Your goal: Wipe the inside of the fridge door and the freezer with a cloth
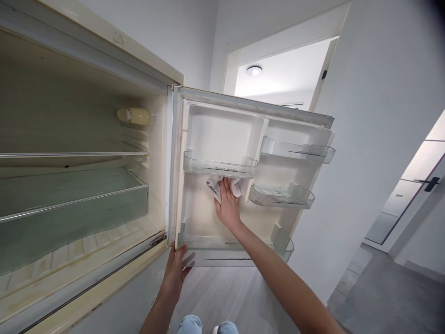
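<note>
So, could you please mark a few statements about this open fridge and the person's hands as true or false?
1. The right hand presses a white crumpled cloth against the cream inner door panel. True.
2. The left hand grips the door's bottom edge. True.
3. The clear plastic door bins are packed with bottles. False: no bottles show in them.
4. The fridge door is shut. False: it stands wide open.
5. The glass shelves inside look bare. True.
</note>
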`<state>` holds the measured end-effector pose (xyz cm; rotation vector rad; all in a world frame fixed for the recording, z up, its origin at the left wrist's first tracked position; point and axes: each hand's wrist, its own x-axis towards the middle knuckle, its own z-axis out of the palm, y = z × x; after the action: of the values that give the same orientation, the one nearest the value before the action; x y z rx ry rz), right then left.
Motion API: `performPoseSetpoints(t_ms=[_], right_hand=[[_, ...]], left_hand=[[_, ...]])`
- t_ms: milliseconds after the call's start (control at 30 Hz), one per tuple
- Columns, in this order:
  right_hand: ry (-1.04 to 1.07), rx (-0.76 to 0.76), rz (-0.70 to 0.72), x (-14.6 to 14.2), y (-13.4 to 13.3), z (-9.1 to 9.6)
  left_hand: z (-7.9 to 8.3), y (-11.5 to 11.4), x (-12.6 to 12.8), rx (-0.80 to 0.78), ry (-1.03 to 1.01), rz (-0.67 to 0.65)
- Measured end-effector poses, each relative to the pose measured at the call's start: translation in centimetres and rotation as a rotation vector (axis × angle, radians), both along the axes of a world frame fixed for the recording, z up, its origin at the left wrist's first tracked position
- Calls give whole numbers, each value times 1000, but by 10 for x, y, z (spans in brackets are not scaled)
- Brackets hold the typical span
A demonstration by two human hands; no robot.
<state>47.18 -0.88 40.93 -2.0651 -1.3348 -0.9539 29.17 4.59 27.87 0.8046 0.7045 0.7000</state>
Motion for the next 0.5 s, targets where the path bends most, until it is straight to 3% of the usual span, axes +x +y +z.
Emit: performPoseSetpoints(t_ms=[167,333,400,500], right_hand=[[-119,-192,100,10,-22,-34],[-304,-556,348,23,-43,-36],[-327,-577,348,21,-41,-30],[-324,-433,230,10,-25,-16]], left_hand=[[2,-2,0,28,-7,-8],[5,-4,-1,37,-21,-20],[6,-5,-2,34,-13,-16],[6,-5,-4,37,-11,-12]])
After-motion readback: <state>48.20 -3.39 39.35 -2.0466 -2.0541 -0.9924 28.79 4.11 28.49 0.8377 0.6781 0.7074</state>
